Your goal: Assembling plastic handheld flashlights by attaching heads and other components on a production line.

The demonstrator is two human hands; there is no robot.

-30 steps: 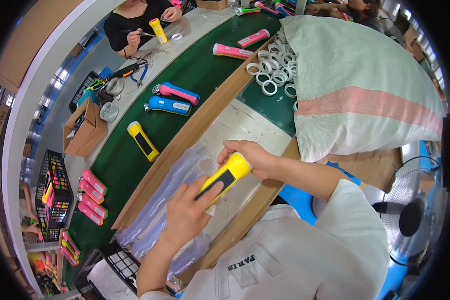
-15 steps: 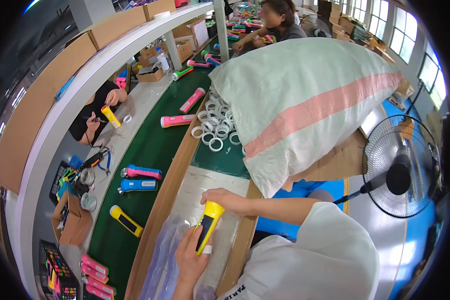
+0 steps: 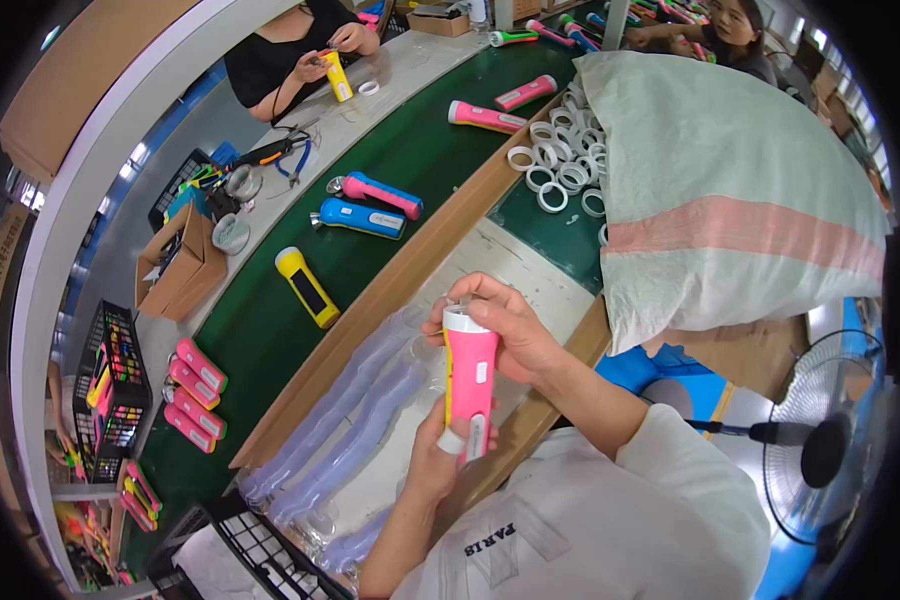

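A pink flashlight with a yellow edge is upright between my two hands over the workbench. My left hand is wrapped round the lower end of its handle, and a white band covers one finger. Up at the white head ring, my right hand has its fingers closed around the rim. The lens is mostly hidden by those fingers. Clear plastic sleeves lie on the bench beside my left hand.
A green conveyor belt carries a yellow flashlight, a blue one and several pink ones. Loose white rings lie against a large woven sack. A fan stands at right. Across the belt, a person holds another flashlight.
The flashlight in my hands has turned from its yellow, black-panelled side to its pink side, head up. My right hand has closed round its head. My view has swung left and down.
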